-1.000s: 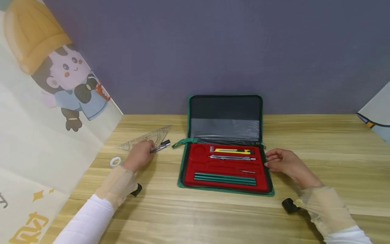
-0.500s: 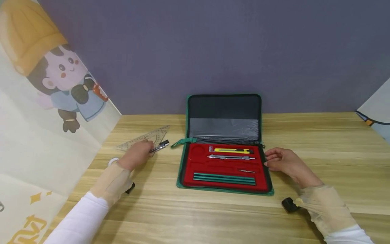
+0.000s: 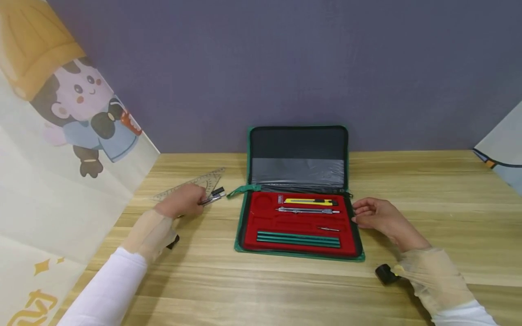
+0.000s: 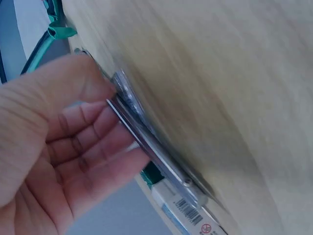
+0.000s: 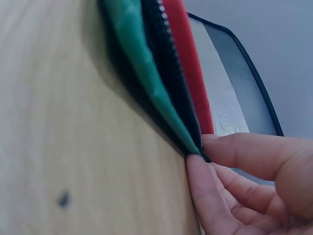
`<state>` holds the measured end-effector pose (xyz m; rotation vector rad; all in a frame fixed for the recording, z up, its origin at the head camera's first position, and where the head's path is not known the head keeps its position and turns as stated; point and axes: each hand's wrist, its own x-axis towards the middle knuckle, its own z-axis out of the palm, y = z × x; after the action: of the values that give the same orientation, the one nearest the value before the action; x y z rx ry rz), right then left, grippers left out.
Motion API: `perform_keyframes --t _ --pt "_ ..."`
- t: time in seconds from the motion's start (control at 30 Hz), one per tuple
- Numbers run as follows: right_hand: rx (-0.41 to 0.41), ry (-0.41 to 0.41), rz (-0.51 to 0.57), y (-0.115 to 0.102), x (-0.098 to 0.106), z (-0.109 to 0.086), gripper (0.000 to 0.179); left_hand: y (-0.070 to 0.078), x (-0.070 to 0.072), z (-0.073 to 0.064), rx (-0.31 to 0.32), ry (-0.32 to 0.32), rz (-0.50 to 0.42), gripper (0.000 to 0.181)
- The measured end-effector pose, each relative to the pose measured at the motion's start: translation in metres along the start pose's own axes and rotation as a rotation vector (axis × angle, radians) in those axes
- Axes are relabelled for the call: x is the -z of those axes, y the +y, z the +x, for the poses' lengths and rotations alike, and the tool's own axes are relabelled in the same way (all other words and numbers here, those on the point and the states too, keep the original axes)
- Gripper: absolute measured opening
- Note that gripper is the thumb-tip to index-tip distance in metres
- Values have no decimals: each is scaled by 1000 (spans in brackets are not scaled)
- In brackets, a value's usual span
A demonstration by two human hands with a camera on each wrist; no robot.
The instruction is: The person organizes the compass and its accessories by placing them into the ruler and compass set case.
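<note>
My left hand (image 3: 184, 200) pinches a silver drawing compass (image 4: 151, 152) between thumb and fingers, above the wooden table left of the case. A dark piece shows at its outer end in the head view. Behind the hand lies a clear set square (image 3: 212, 177), partly covered by it. My right hand (image 3: 377, 213) pinches the right edge of an open green zip case (image 3: 240, 226). Its red tray (image 3: 265, 222) holds a yellow utility knife (image 3: 310, 202), a long silver compass (image 3: 306, 210), a small metal piece (image 3: 328, 229) and several green pencils (image 3: 297, 239).
The case lid (image 3: 298, 149) stands up near the grey back panel (image 3: 302, 68), with a green wrist loop (image 3: 244, 188) at its left. A small white item with a barcode (image 4: 186, 208) shows beyond the compass in the left wrist view.
My left hand shifts slightly while still holding the compass. The white ring beside it has become hidden behind the wrist. My right hand stays at the case edge. The head view drifts slightly.
</note>
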<state>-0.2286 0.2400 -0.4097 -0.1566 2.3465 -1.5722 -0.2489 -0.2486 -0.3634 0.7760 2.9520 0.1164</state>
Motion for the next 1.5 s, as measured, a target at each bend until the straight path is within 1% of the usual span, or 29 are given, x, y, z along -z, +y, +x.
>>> perform_keyframes --t 0.27,0.5,0.67,0.8,0.9,1.0,1.1,1.33,1.5 --pt "27 -6 5 -2 2 -1 44 0 1 5 -15 13 -2 21" --pt "17 -5 11 0 0 -1 45 2 0 3 -15 -7 -4 20" --pt "13 5 8 -1 3 0 45 2 2 4 -26 -12 5 20" --pt "-3 7 1 -1 3 -1 45 6 7 3 -53 -15 23 22" --pt "13 -3 3 -1 2 -1 45 9 13 0 -69 -21 21 21" --pt "22 -8 12 -1 0 -2 45 13 19 -3 -61 -36 11 21" --pt "25 -8 14 -2 0 -1 45 16 24 -4 -68 -41 13 22" --pt "17 -5 20 -3 0 -1 44 28 33 -1 -124 -46 9 22" --pt "-1 3 15 -3 -1 -1 44 42 43 4 -145 -46 16 17"
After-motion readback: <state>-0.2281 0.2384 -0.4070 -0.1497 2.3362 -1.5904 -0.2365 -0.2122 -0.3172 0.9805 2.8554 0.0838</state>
